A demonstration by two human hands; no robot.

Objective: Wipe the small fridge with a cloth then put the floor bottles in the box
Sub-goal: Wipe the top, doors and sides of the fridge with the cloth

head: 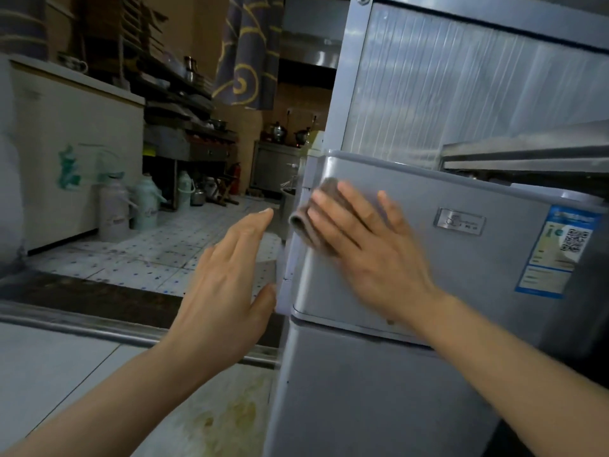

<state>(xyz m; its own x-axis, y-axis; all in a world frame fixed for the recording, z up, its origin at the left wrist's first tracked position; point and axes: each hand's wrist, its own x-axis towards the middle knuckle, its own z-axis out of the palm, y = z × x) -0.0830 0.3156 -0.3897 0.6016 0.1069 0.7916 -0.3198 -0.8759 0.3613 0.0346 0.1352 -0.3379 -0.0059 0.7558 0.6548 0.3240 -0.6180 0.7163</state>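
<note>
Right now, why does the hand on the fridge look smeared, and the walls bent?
Head view: the right hand pressing the cloth on the small fridge is motion-blurred; the left hand is sharper. The wide-angle lens bows the straight edges, and the kitchen behind is dim.

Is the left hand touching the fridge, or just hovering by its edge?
Cannot tell. In the head view the left hand is open beside the fridge door's left edge; its thumb overlaps the edge, with no clear contact or gap. The right hand presses the cloth to the door.
</note>
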